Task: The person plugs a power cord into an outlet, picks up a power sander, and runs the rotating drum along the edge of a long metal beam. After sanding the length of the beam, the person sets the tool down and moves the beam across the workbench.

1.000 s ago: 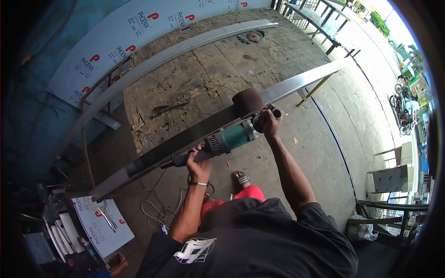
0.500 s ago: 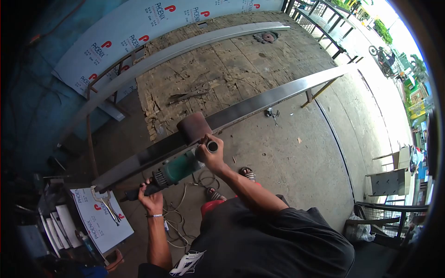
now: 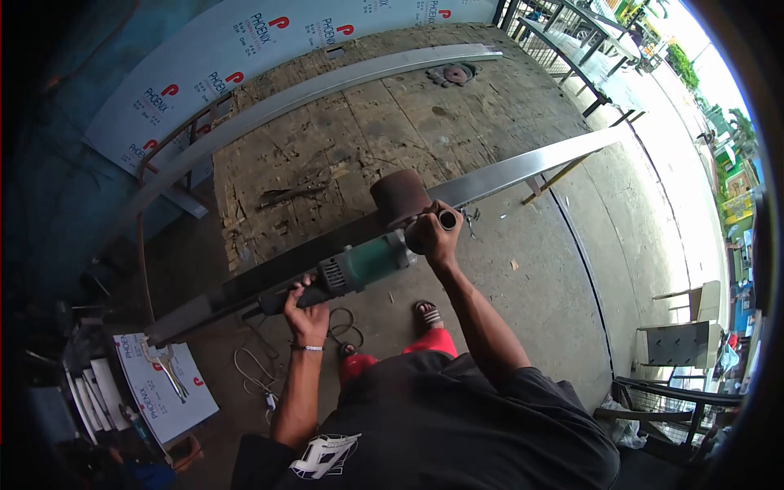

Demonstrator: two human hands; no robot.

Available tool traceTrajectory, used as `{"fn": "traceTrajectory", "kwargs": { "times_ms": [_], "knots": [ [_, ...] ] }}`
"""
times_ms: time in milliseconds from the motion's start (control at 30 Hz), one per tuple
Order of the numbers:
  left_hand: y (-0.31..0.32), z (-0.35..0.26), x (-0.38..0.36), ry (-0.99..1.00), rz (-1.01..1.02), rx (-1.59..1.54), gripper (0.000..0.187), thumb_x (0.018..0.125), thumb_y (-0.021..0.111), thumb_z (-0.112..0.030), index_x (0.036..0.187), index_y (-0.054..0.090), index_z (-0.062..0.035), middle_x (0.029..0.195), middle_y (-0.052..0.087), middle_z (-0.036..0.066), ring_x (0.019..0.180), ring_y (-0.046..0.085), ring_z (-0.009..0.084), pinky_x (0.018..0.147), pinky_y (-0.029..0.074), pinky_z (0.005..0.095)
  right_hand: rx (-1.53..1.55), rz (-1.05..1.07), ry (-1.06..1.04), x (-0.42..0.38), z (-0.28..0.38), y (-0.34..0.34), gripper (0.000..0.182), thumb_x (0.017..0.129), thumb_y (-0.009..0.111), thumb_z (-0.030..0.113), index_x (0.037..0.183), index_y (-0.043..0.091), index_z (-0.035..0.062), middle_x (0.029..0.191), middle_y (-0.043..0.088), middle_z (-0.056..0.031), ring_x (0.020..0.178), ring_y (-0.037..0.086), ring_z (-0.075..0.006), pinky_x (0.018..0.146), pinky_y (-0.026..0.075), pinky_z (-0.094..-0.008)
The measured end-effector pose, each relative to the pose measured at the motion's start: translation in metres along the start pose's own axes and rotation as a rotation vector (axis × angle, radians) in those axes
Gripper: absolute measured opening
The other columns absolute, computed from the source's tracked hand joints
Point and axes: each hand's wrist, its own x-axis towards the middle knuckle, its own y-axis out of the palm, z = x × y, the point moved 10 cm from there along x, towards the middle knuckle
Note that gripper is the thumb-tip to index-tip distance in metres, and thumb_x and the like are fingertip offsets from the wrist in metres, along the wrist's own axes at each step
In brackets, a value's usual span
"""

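Across the middle lies a long metal tube [image 3: 523, 165], shiny toward its far right end and darker at the left. A green power sander [image 3: 371, 263] with a brown abrasive drum [image 3: 400, 196] is in both hands, its drum resting on or just over the tube's upper face. My right hand [image 3: 437, 237] wraps round the tubular side handle near the drum. At the black rear grip, my left hand [image 3: 305, 314] has its fingers closed round the sander. Locking pliers [image 3: 167, 371] clamp near the tube's left end.
Beyond the tube stands a worn wooden table [image 3: 327, 147] carrying a second metal tube [image 3: 351, 84], a grinding disc [image 3: 453, 74] and a dark tool [image 3: 292, 192]. The power cord [image 3: 257, 371] loops on the floor by my feet. Printed white sheets [image 3: 212, 61] stand behind.
Both hands have carried the sander to the right along the tube, the drum travelling with it. My view and feet have shifted slightly too.
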Motion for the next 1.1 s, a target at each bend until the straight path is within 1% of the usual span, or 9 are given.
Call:
{"fn": "traceTrajectory", "kwargs": {
  "times_ms": [167,233,300,467,533,767,933,1033,1100],
  "knots": [
    [0.055,0.146,0.014,-0.086,-0.120,0.032,0.012,0.075,0.057,-0.007,0.086,0.056,-0.0131,0.096,0.059,0.003,0.105,0.055,0.0227,0.098,0.044,0.0400,-0.008,-0.087,0.017,0.076,0.030,-0.135,0.020,0.081,0.052,0.004,0.063,0.044,0.0040,0.054,0.045,-0.0018,0.043,0.040,-0.0070,0.039,0.032,-0.0235],
    [0.094,0.201,0.018,-0.141,0.057,-0.016,0.013,0.076,0.057,-0.007,0.087,0.056,-0.0130,0.097,0.059,0.003,0.106,0.055,0.0225,0.097,0.045,0.0391,-0.034,-0.046,-0.015,0.101,0.047,-0.177,0.020,0.083,0.051,0.007,0.065,0.043,0.0057,0.054,0.046,-0.0025,0.042,0.040,-0.0076,0.038,0.031,-0.0234],
    [0.108,0.243,0.020,-0.155,0.054,-0.034,0.013,0.076,0.057,-0.007,0.087,0.055,-0.0126,0.097,0.059,0.003,0.106,0.055,0.0224,0.097,0.044,0.0389,-0.019,-0.040,-0.033,0.122,0.052,-0.219,0.023,0.085,0.049,0.008,0.065,0.038,0.0080,0.052,0.041,-0.0014,0.040,0.036,-0.0078,0.036,0.028,-0.0243],
    [0.127,0.285,0.026,-0.184,0.037,-0.105,0.010,0.078,0.056,-0.006,0.088,0.053,-0.0088,0.097,0.056,0.006,0.102,0.053,0.0239,0.100,0.039,0.0394,0.032,-0.060,0.008,0.149,0.057,-0.252,0.027,0.085,0.049,0.008,0.060,0.039,0.0070,0.049,0.041,-0.0010,0.040,0.036,-0.0075,0.037,0.028,-0.0235],
    [0.125,0.273,0.031,-0.168,0.119,-0.115,0.011,0.077,0.057,-0.006,0.087,0.055,-0.0109,0.095,0.058,0.005,0.104,0.056,0.0228,0.099,0.043,0.0385,0.000,-0.061,-0.029,0.144,0.053,-0.242,0.028,0.086,0.048,0.008,0.060,0.037,0.0080,0.049,0.041,-0.0015,0.039,0.036,-0.0075,0.037,0.028,-0.0238],
    [0.057,0.159,0.008,-0.090,0.007,-0.153,0.012,0.076,0.058,-0.006,0.087,0.054,-0.0105,0.094,0.055,0.006,0.103,0.054,0.0247,0.102,0.039,0.0413,0.010,-0.036,-0.002,0.069,0.026,-0.139,0.019,0.076,0.054,0.005,0.059,0.045,0.0030,0.054,0.046,-0.0022,0.046,0.040,-0.0083,0.045,0.031,-0.0238],
    [0.003,0.054,-0.030,0.005,0.001,-0.146,0.010,0.075,0.059,-0.005,0.084,0.056,-0.0107,0.097,0.056,0.006,0.107,0.052,0.0248,0.103,0.039,0.0438,-0.172,0.104,-0.004,0.004,0.016,-0.031,0.041,0.077,0.066,0.035,0.063,0.044,0.0027,0.062,0.045,0.0018,0.059,0.041,-0.0081,0.055,0.035,-0.0253],
    [-0.027,-0.001,-0.047,0.077,-0.029,-0.161,0.011,0.077,0.057,-0.004,0.086,0.055,-0.0094,0.095,0.053,0.007,0.106,0.052,0.0265,0.103,0.039,0.0444,0.092,0.194,0.128,-0.031,0.014,0.033,0.024,0.082,0.061,0.007,0.067,0.043,0.0035,0.061,0.047,0.0002,0.051,0.042,-0.0053,0.043,0.036,-0.0226],
    [-0.044,-0.028,-0.054,0.093,-0.067,-0.151,0.011,0.077,0.057,-0.004,0.087,0.055,-0.0094,0.095,0.052,0.007,0.105,0.051,0.0259,0.103,0.039,0.0445,0.050,0.208,0.163,-0.046,0.002,0.048,0.023,0.083,0.059,0.010,0.068,0.043,0.0038,0.061,0.047,-0.0006,0.052,0.043,-0.0058,0.045,0.036,-0.0229]
  ]
}}
